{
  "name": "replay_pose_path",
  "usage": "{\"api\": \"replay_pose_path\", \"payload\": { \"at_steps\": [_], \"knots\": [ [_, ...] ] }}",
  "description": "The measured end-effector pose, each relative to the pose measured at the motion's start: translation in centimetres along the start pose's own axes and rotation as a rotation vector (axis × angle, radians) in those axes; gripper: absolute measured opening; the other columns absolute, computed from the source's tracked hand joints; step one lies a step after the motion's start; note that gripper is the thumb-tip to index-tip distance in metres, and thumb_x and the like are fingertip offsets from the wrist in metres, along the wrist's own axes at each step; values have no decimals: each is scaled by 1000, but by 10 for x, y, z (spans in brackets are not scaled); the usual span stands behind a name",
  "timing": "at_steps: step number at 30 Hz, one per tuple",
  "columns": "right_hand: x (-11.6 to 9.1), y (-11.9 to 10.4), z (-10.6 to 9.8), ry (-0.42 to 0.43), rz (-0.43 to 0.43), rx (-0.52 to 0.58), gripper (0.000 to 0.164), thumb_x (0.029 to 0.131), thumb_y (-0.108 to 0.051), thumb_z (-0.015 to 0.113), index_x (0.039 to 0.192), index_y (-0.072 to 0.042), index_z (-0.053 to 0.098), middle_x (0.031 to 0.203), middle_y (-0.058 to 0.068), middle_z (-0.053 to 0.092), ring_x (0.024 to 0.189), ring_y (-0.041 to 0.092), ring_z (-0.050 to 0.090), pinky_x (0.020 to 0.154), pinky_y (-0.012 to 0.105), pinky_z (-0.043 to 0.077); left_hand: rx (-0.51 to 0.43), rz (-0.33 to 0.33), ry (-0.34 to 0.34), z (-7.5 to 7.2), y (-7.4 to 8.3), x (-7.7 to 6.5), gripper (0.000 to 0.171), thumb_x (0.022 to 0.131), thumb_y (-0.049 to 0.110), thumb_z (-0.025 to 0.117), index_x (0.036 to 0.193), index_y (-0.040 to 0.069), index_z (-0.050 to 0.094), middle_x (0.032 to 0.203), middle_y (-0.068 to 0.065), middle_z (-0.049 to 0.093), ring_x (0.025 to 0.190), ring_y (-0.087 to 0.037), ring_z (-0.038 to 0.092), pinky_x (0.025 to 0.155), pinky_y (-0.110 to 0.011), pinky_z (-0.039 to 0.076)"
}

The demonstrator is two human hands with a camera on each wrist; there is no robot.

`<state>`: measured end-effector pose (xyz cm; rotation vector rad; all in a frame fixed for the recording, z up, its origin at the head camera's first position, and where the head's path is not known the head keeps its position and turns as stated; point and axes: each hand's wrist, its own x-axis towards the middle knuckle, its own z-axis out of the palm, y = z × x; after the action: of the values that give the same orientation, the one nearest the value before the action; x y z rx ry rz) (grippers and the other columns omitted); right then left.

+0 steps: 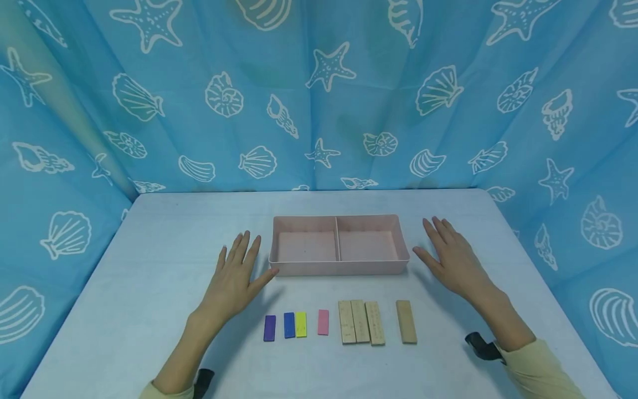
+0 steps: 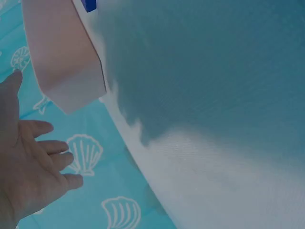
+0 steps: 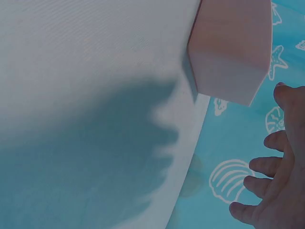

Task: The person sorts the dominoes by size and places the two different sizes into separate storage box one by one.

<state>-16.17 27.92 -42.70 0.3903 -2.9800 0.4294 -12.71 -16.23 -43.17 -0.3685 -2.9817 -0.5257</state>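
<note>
My left hand (image 1: pixel 233 282) hovers over the table at the left end of a pink two-compartment box (image 1: pixel 339 268), fingers spread and straight, holding nothing. On the other side my right hand (image 1: pixel 454 260) is raised beside the box's right end, its fingers also extended. Both compartments of the box show bare floors. In front of it lie a purple block (image 1: pixel 269 328), a blue block (image 1: pixel 289 325), a yellow block (image 1: pixel 301 324) and a pink block (image 1: pixel 323 322). Further right are several plain wooden blocks (image 1: pixel 360 321), with one wooden block (image 1: pixel 406 322) set apart from them.
A white cloth-covered table (image 1: pixel 174 238) carries everything. Behind and along the sides hangs a blue curtain (image 1: pixel 279 66) printed with shells and starfish. A black wrist strap (image 1: pixel 482 347) sits at the right sleeve, another dark strap (image 1: pixel 203 382) at the left.
</note>
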Motion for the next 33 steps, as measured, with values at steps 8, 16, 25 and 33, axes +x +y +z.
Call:
{"api": "replay_pose_path", "payload": {
  "at_steps": [8,16,25,33],
  "knots": [
    [-14,6,-3,45,-39,95,73,97,-37,63,152,1,32,154,29,30,140,48,27,106,67,29,-171,-41,10,-4,8,1,82,96,51,58,153,-1,31,159,-23,24,147,-40,19,116,-58,19],
    [-29,8,-6,42,-32,147,74,96,-32,67,154,-4,31,154,26,32,141,46,29,103,68,32,-332,-129,-30,-6,9,4,83,97,55,54,154,0,28,158,-22,27,145,-41,25,111,-60,28],
    [-42,6,-8,17,-1,199,79,91,-34,73,155,-10,32,154,22,34,140,44,30,102,69,33,-351,-126,-12,-7,13,5,84,96,57,55,153,1,31,156,-23,31,143,-41,29,109,-61,30],
    [-50,3,-7,30,-21,223,78,89,-37,74,153,-12,37,151,20,41,137,43,36,100,67,37,-389,-145,2,-7,14,7,81,96,54,57,153,2,31,156,-22,30,143,-40,29,108,-61,33]
  ]
}}
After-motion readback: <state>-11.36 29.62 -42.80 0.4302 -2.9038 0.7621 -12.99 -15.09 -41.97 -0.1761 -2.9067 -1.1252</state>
